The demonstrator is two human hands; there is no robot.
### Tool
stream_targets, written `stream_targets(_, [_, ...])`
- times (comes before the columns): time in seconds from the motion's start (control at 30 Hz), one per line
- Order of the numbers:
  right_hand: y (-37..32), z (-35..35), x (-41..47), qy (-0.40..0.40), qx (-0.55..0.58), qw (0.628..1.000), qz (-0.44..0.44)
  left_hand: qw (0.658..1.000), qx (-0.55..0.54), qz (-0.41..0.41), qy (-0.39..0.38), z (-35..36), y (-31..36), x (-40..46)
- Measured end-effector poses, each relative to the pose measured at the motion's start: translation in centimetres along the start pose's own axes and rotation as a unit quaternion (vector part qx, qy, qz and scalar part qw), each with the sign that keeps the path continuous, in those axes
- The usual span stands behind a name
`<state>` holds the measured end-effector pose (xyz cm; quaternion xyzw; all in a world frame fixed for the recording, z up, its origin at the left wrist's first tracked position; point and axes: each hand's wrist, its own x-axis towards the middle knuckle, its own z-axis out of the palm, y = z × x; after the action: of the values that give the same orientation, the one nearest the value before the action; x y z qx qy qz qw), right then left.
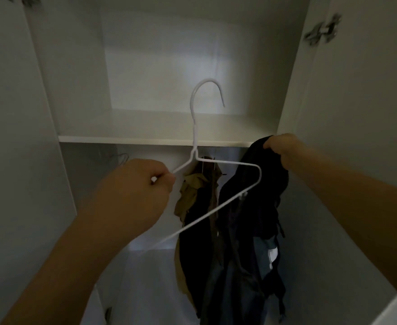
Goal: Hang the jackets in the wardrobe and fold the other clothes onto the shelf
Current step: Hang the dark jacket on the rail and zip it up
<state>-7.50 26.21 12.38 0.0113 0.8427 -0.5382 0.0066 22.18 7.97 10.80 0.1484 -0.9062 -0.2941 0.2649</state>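
My left hand [143, 191] pinches the left end of a white wire hanger [195, 137], hook upward, in front of the open wardrobe. To the right, my right hand [284, 148] grips the top of a dark jacket [251, 219], which hangs down from it at shelf height. The hanger's right end overlaps the dark jacket; I cannot tell whether it is inside the garment. Behind them an olive and dark jacket [192, 198] hangs under the white shelf [155, 139].
White wardrobe doors stand open on both sides, the left door [9, 137] and the right door [361, 113] with a hinge [321, 31]. The shelf compartment above holds nothing visible. A thin wire shape [122, 158] shows at the left under the shelf.
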Motion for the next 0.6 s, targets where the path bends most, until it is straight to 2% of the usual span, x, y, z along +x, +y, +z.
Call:
stream_targets(0.1, [-0.4,-0.1,-0.7,-0.002,0.021,0.999,-0.024,1.0,0.005,0.019,0.003,1.0,0.7,0.5])
stream_targets(0.17, [-1.3,0.3,-1.9,-0.014,-0.006,0.998,-0.063,0.999,0.002,0.032,0.012,2.1,0.8,1.1])
stream_targets(0.3, [-3.5,1.1,-5.7,-0.089,-0.083,0.981,-0.152,1.0,-0.013,0.024,0.01,6.3,0.8,2.5])
stream_targets(0.4, [-4.5,1.2,-8.5,-0.153,-0.048,0.975,-0.152,0.995,-0.103,-0.02,-0.004,8.9,-0.3,3.5])
stream_targets(0.47, [-4.6,0.7,-9.6,-0.169,-0.062,0.965,-0.19,0.974,-0.22,-0.039,0.024,9.1,-1.5,4.0])
stream_targets(0.5, [-4.5,0.3,-9.8,-0.152,-0.109,0.949,-0.256,0.962,-0.268,-0.033,0.043,8.9,-2.0,4.2])
stream_targets(0.57, [-4.6,-0.5,-10.1,-0.091,-0.22,0.88,-0.412,0.947,-0.312,0.007,0.072,8.1,-2.2,4.5])
stream_targets(0.6, [-4.7,-0.7,-10.1,-0.072,-0.233,0.85,-0.468,0.943,-0.322,0.029,0.08,7.7,-2.1,4.7])
